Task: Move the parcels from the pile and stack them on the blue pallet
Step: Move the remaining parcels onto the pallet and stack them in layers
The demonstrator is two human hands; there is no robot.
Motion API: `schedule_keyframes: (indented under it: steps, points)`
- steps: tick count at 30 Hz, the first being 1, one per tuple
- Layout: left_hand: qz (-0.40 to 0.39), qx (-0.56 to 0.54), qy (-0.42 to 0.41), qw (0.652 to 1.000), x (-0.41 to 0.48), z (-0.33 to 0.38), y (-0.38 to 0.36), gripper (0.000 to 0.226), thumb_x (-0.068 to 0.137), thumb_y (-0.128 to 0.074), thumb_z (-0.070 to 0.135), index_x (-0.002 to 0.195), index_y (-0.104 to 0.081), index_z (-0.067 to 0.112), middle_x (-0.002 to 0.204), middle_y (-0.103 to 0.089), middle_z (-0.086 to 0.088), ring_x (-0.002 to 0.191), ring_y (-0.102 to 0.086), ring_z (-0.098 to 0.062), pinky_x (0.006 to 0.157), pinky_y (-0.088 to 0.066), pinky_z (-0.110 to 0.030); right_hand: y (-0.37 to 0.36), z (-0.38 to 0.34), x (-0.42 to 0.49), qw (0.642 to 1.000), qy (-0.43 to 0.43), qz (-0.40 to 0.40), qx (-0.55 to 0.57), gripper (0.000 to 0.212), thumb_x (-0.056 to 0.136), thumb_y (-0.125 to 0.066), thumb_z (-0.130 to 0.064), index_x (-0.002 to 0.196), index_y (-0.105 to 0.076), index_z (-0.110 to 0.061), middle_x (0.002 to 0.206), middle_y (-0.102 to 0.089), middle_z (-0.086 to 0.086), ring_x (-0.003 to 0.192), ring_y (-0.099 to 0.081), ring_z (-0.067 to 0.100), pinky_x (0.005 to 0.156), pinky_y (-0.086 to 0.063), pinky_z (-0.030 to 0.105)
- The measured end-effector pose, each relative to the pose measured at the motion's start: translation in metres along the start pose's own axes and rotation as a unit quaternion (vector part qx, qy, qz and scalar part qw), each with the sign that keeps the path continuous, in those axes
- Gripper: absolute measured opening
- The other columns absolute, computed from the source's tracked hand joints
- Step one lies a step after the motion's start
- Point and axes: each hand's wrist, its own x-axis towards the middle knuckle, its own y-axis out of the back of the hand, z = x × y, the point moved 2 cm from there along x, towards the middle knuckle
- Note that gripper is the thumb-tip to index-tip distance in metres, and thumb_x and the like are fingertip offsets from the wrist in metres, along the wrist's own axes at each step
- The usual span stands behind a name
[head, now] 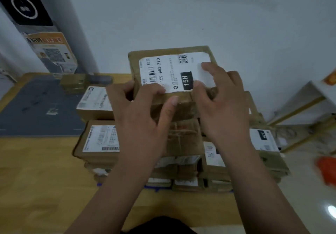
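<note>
While both forearms reach forward from the bottom edge, the left hand (pixel 138 110) and right hand (pixel 220 102) grip a brown cardboard parcel with a white shipping label marked 15H (pixel 174 72), one at each near corner, thumbs pressed on the label and fingers curled under or around the near edge; neither is fully closed, both partly open around the box. Parcel sits tilted, near edge low, above or just touching the stack of brown taped cardboard parcels (pixel 183 142); contact can't be confirmed. Stack rests on the blue pallet (pixel 156 190), only a thin blue strip visible at its near edge, on the tan wood-look floor (pixel 36 179). Two labelled boxes lie at the stack's left edge, one at its right. Farther left, a grey floor mat (pixel 36 106); beyond, a white wall (pixel 200 15). Risk, as a judgement: grip is only on the near edge, so the far end could drop or slide; the uneven top layer could tip the parcel off the stack's far side.
</note>
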Motion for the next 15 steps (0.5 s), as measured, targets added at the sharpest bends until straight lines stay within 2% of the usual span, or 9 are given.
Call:
schedule_keyframes:
  steps: [2, 4, 6, 9, 12, 15]
  points:
    - [-0.025, -0.01, -0.021, 0.999, -0.01, 0.023, -0.012, 0.026, 0.093, -0.055, 0.044, 0.103, -0.064, 0.022, 0.113, -0.033, 0.0, 0.109, -0.034, -0.01, 0.089, -0.033, -0.008, 0.03, 0.02, -0.001, 1.0, -0.018, 0.014, -0.006, 0.039, 0.093, -0.049, -0.04, 0.132, -0.05, -0.041, 0.107, -0.045, -0.009, 0.084, -0.055, 0.004, 0.067, -0.036, 0.015]
    - [-0.035, -0.02, -0.047, 0.998, -0.018, 0.042, -0.02, 0.023, 0.095, -0.051, 0.039, 0.101, -0.065, 0.022, 0.108, -0.039, -0.002, 0.106, -0.035, -0.009, 0.086, -0.027, -0.001, 0.056, 0.036, -0.004, 0.999, -0.026, 0.023, -0.006, 0.037, 0.093, -0.05, -0.039, 0.13, -0.052, -0.042, 0.103, -0.045, -0.011, 0.083, -0.051, -0.009, 0.063, -0.029, 0.006]
    - [-0.029, -0.026, -0.075, 0.996, -0.027, 0.056, -0.024, 0.022, 0.096, -0.048, 0.039, 0.1, -0.065, 0.024, 0.105, -0.038, 0.003, 0.105, -0.034, -0.007, 0.088, -0.027, -0.003, 0.075, 0.048, -0.011, 0.999, -0.035, 0.024, 0.0, 0.036, 0.093, -0.05, -0.039, 0.128, -0.053, -0.043, 0.101, -0.046, -0.012, 0.082, -0.046, -0.019, 0.063, -0.029, 0.007]
    - [-0.022, -0.031, -0.1, 0.994, -0.039, 0.068, -0.031, 0.022, 0.096, -0.046, 0.043, 0.1, -0.061, 0.028, 0.103, -0.03, 0.013, 0.104, -0.033, -0.004, 0.088, -0.03, -0.007, 0.091, 0.064, -0.025, 0.999, -0.042, 0.025, -0.009, 0.036, 0.092, -0.05, -0.04, 0.127, -0.055, -0.04, 0.101, -0.049, -0.009, 0.084, -0.046, -0.018, 0.063, -0.032, 0.004]
    - [-0.043, -0.027, -0.104, 0.993, -0.051, 0.071, -0.042, 0.029, 0.093, -0.052, 0.043, 0.096, -0.069, 0.019, 0.104, -0.032, 0.009, 0.105, -0.033, -0.004, 0.086, -0.032, -0.009, 0.097, 0.078, -0.037, 0.998, -0.058, 0.025, -0.017, 0.038, 0.091, -0.049, -0.04, 0.128, -0.056, -0.035, 0.1, -0.049, -0.006, 0.084, -0.047, -0.016, 0.063, -0.031, -0.002]
    - [-0.089, -0.017, -0.105, 0.99, -0.062, 0.069, -0.05, 0.041, 0.09, -0.052, 0.055, 0.103, -0.066, 0.019, 0.11, -0.028, 0.008, 0.106, -0.033, -0.005, 0.09, -0.031, -0.004, 0.103, 0.088, -0.045, 0.996, -0.075, 0.02, -0.035, 0.039, 0.09, -0.048, -0.042, 0.128, -0.056, -0.036, 0.1, -0.048, -0.006, 0.087, -0.045, -0.018, 0.064, -0.031, -0.001]
